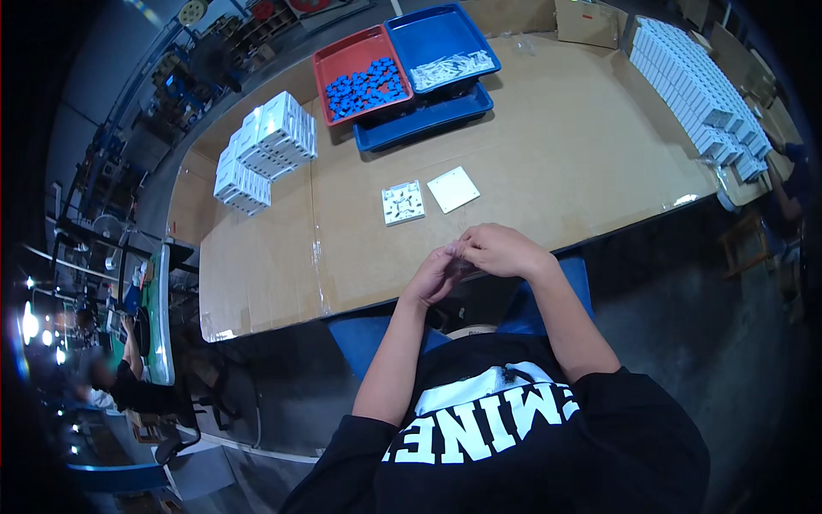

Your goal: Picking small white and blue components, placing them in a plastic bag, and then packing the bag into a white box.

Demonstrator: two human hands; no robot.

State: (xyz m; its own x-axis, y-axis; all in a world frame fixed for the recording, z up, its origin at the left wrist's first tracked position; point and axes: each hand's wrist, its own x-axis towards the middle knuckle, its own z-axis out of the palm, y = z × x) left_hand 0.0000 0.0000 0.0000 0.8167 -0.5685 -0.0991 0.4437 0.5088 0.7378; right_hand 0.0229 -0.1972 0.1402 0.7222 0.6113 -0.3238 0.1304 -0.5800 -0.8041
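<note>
At the near edge of the brown cardboard-covered table (565, 128), the left hand (434, 276) and the right hand (501, 249) are held together; whether anything is enclosed cannot be told. Beyond them, 1 square white slotted plastic frame (403, 204) and 1 flat square white plastic plate (455, 189) are laid apart. Any small part held could be lost over the edge if finger pressure is relaxed. The surface is shared with 1 red plastic tray (355, 56) and stacked white plastic units (278, 128); at left, a green-topped table (158, 325) is seen in the dim workshop.
</note>
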